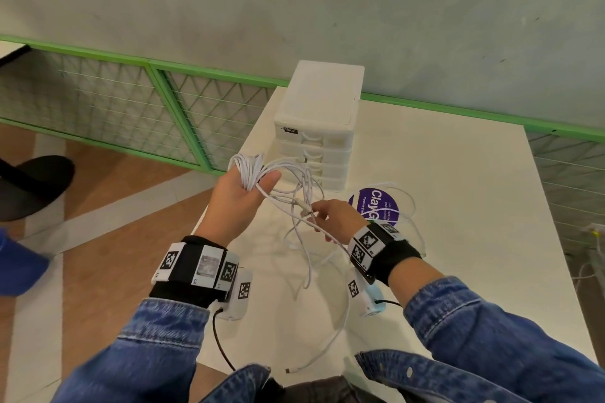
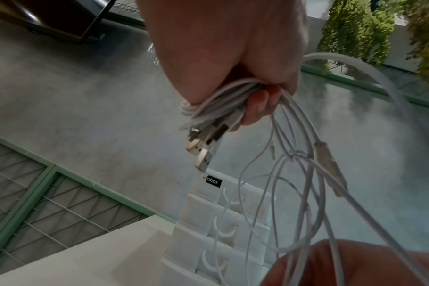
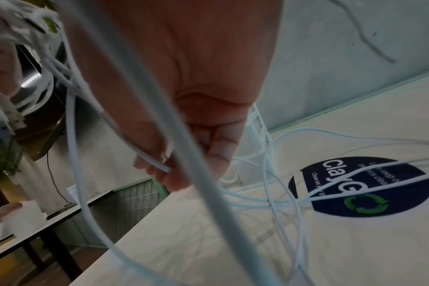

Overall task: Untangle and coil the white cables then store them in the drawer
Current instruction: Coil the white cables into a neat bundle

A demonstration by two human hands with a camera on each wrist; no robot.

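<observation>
I see my left hand (image 1: 236,196) raised above the table (image 1: 458,206), fingers curled tight round a bunch of white cables (image 1: 250,170) with plugs dangling. My right hand (image 1: 337,219) pinches one loose strand from the tangle hanging between them. The drawer unit (image 1: 319,127) stands just behind, all drawers closed.

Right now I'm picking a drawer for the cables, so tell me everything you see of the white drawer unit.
The white plastic drawer unit stands upright at the far edge of the white table. It has a flat lid, a small black label and stacked drawers with curved handles, all closed. Neither hand touches it; white cables hang in front.
</observation>
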